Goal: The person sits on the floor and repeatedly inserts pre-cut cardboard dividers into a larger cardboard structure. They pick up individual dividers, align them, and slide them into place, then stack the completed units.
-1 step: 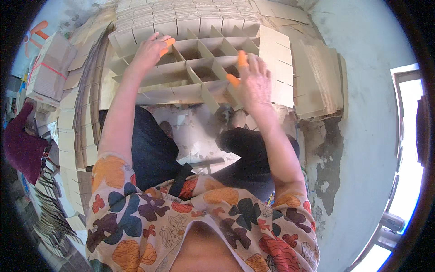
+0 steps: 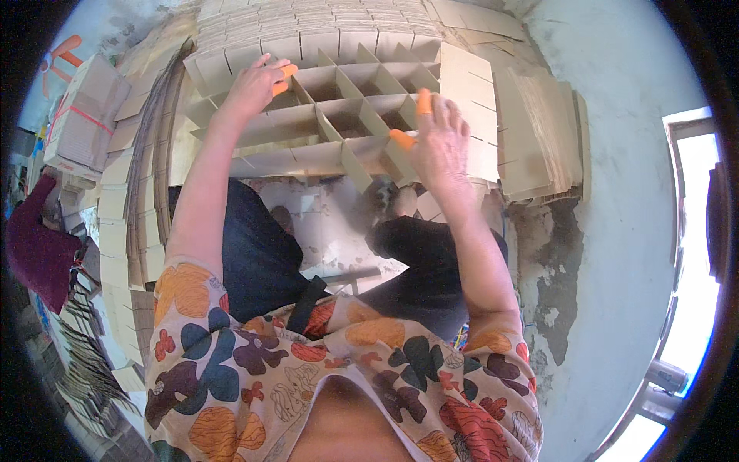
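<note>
**One cardboard divider grid (image 2: 292, 159), front and center**

So the grid sits just beyond the person's knees, strips crossing upright to make rows of open cells. The left hand (image 2: 258, 86) is at its far left part, fingers bent down over the strips, with orange covers (image 2: 279, 88) on a couple of them. Honestly can't tell from this angle if those fingertips are pinching cardboard or just resting on it. The right hand (image 2: 443, 146) is open at the right end, thumb and index finger spread apart, orange covers on those two as well.

Right beside the grid there's a pale slotted panel (image 2: 471, 69), partly behind the right hand. Further right is a leaning stack of cardboard sheets (image 2: 539, 138). Loads more slotted pieces (image 2: 315, 21) are piled along the far side, and over on the left there's a box (image 2: 86, 119) with a red strap, near an orange fan (image 2: 68, 55).
</note>
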A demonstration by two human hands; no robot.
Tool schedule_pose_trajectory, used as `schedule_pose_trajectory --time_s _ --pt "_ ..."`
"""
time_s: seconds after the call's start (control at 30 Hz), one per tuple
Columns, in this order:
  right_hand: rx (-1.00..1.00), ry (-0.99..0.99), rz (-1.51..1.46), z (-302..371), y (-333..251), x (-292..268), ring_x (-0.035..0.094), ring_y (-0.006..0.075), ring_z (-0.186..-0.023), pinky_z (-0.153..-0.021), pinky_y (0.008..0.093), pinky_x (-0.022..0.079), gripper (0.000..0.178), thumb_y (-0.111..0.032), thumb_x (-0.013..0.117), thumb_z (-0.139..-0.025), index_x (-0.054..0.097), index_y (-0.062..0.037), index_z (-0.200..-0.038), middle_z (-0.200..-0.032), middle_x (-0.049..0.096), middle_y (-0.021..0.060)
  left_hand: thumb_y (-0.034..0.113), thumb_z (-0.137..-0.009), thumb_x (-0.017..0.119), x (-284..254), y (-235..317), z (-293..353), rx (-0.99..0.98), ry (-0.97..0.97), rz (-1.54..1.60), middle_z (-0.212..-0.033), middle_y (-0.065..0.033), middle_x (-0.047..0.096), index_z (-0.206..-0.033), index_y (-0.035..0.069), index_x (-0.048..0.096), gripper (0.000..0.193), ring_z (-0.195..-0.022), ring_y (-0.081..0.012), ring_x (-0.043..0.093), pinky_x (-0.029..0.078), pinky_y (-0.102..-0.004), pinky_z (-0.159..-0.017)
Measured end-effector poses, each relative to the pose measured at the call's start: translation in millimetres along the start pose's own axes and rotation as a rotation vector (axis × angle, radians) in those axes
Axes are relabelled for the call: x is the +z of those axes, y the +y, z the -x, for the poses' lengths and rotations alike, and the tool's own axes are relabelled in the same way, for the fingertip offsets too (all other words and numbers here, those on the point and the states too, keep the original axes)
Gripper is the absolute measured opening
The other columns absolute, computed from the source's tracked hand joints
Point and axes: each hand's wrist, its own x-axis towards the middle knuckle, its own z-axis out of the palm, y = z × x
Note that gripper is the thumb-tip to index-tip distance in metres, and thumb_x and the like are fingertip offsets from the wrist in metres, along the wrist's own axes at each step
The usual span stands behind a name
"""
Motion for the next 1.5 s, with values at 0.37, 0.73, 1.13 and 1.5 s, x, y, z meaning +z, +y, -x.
schedule_pose_trajectory --time_s 0.37,0.73,1.13,1.5 --pt "0.410 -0.417 0.072 -42.3 69.7 12.3 0.059 0.0373 -0.099 -0.079 0.0488 0.048 0.060 -0.042 0.063 -0.080 0.052 0.0059 -0.114 -0.102 0.060 0.0251 0.016 -0.080 0.065 -32.0 55.1 25.4 -0.049 0.245 0.085 -0.125 -0.0103 0.053 -0.112 0.005 0.058 0.035 -0.113 -0.0288 0.051 0.040 -0.0404 -0.093" --pt "0.075 0.087 0.406 -40.9 32.7 -81.6 0.067 0.0285 -0.070 -0.057 0.0361 0.053 0.016 0.000 0.057 -0.077 0.064 -0.0025 -0.091 -0.082 0.067 0.0134 0.013 -0.074 0.073 -62.0 52.7 106.7 -0.294 0.546 0.284 -0.107 -0.0116 0.064 -0.106 0.006 0.065 0.034 -0.097 -0.0275 0.060 0.048 -0.0356 -0.082" --pt "-0.271 0.021 -0.520 -66.3 -92.0 -26.4 0.064 0.0312 -0.072 -0.065 0.0375 0.049 0.029 -0.002 0.060 -0.080 0.061 -0.0044 -0.109 -0.083 0.064 0.0211 0.020 -0.070 0.073 -35.9 62.2 134.7 -0.181 0.316 0.397 -0.081 -0.0092 0.066 -0.087 0.005 0.065 0.025 -0.083 -0.0271 0.060 0.045 -0.0381 -0.079" --pt "-0.380 0.010 -0.550 -82.3 -107.7 -9.6 0.061 0.0402 -0.074 -0.068 0.0459 0.049 0.005 0.004 0.056 -0.068 0.058 0.0048 -0.073 -0.071 0.059 0.0263 0.013 -0.069 0.069 -21.7 61.0 131.6 -0.177 0.339 0.368 -0.069 -0.0080 0.059 -0.077 0.006 0.062 0.013 -0.071 -0.0275 0.054 0.042 -0.0388 -0.068"
